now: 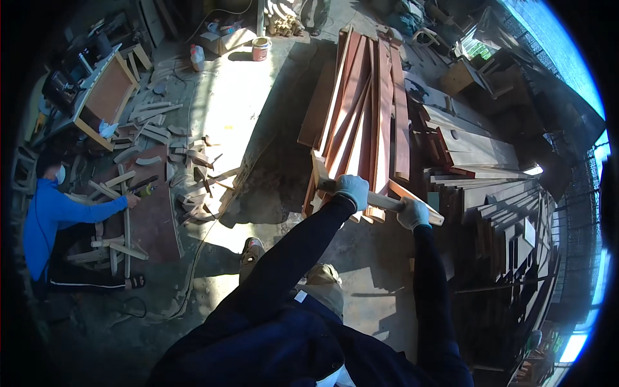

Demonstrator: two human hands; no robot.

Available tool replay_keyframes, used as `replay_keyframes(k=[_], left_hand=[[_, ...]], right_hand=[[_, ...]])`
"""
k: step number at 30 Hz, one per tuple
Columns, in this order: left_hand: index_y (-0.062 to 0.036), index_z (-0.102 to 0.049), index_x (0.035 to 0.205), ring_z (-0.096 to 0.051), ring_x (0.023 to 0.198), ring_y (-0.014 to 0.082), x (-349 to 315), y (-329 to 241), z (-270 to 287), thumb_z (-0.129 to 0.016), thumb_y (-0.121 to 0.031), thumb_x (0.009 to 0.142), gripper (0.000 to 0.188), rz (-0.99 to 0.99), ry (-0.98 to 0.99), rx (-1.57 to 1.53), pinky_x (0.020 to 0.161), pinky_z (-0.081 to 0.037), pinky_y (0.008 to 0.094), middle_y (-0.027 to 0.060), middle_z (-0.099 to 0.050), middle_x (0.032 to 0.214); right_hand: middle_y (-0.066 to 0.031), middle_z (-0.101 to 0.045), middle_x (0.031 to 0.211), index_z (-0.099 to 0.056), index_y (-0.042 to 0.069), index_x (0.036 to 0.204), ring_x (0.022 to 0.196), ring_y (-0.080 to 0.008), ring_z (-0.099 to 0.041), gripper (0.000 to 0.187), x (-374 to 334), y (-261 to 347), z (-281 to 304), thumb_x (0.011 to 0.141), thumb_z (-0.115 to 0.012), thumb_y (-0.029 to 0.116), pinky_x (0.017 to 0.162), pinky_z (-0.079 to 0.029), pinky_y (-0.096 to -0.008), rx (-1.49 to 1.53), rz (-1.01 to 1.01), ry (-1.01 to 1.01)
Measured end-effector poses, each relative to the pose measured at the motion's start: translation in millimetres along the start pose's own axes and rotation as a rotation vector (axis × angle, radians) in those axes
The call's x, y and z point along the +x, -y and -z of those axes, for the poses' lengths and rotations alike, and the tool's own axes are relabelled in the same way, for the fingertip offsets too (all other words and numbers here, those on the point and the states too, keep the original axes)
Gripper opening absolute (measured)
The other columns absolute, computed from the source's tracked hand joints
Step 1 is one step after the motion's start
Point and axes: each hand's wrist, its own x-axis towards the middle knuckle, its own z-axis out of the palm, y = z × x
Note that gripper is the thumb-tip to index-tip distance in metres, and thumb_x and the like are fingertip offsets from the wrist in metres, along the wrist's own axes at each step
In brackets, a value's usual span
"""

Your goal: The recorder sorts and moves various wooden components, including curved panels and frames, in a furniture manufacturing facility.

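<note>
A reddish bucket (260, 50) is standing near a cardboard box (227, 42) on the floor (235, 97); the bucket's contents are too small to tell. Long, flat reddish planks (361, 109) are lying fanned in a pile. Across their near end, the gloved left grip (353, 189) and right grip (412, 213) are clasping a pale, straight-edged wooden bar (385, 202), dark-sleeved arms slanting forward.

- Left hand (353, 189): a pale blue-grey glove (356, 185), covering the fingers.
- Right hand (412, 213): a matching pale glove.
- Both arms: dark, close-fitting sleeves (431, 274) running down to the gloves.
- Torso: a dark navy shirt (271, 345) with small dark buttons, a small white rectangle (301, 296) near its lower edge and white showing by the collar.
- Legs: light khaki trousers (326, 288), partly hidden.
- One foot: a patterned shoe (253, 243), details too small to tell.
</note>
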Motion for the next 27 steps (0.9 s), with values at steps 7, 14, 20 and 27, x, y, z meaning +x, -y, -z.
replay_keyframes(k=[7, 14, 20, 27], left_hand=[[-0.0141, -0.078, 0.089, -0.075, 0.086, 0.0294, -103.6, 17.3, 4.1, -0.074, -0.036, 0.072, 0.028, 0.033, 0.134, 0.064, 0.073, -0.058, 0.0427, 0.0115, -0.076, 0.088], [-0.0126, -0.077, 0.093, -0.074, 0.087, 0.0326, -217.6, 9.1, 4.5, -0.072, -0.028, 0.071, 0.028, 0.009, 0.257, 0.074, 0.077, -0.058, 0.0451, 0.0148, -0.075, 0.092], [-0.0124, -0.077, 0.089, -0.074, 0.087, 0.0305, -315.3, 20.3, -6.4, -0.073, -0.028, 0.070, 0.025, 0.029, 0.179, 0.024, 0.072, -0.057, 0.0455, 0.0121, -0.075, 0.090], [-0.0163, -0.077, 0.081, -0.072, 0.079, 0.0259, -449.8, -5.4, -52.1, -0.072, -0.028, 0.076, 0.014, -0.031, -0.021, -0.051, 0.070, -0.050, 0.0433, 0.0049, -0.073, 0.077]], right_hand=[[-0.0117, -0.072, 0.080, -0.069, 0.016, 0.082, 0.080, -0.0335, -0.071, 0.010, -92.5, 71.6, -13.3, 0.080, -0.063, 0.023, 0.070, -0.054, -0.0471, -0.007, 0.020, -0.004], [-0.0099, -0.070, 0.079, -0.069, 0.016, 0.082, 0.081, -0.0302, -0.071, 0.009, -203.5, 119.5, -17.5, 0.079, -0.065, 0.023, 0.069, -0.055, -0.0464, 0.066, 0.032, 0.006], [-0.0085, -0.069, 0.077, -0.068, 0.017, 0.081, 0.080, -0.0311, -0.070, 0.008, -276.5, 178.4, -20.2, 0.076, -0.069, 0.023, 0.068, -0.054, -0.0461, 0.063, 0.067, -0.017], [-0.0206, -0.066, 0.075, -0.063, 0.010, 0.082, 0.075, -0.0450, -0.065, 0.009, -409.5, 240.1, -45.0, 0.076, -0.057, 0.012, 0.068, -0.051, -0.0552, 0.091, 0.014, 0.021]])
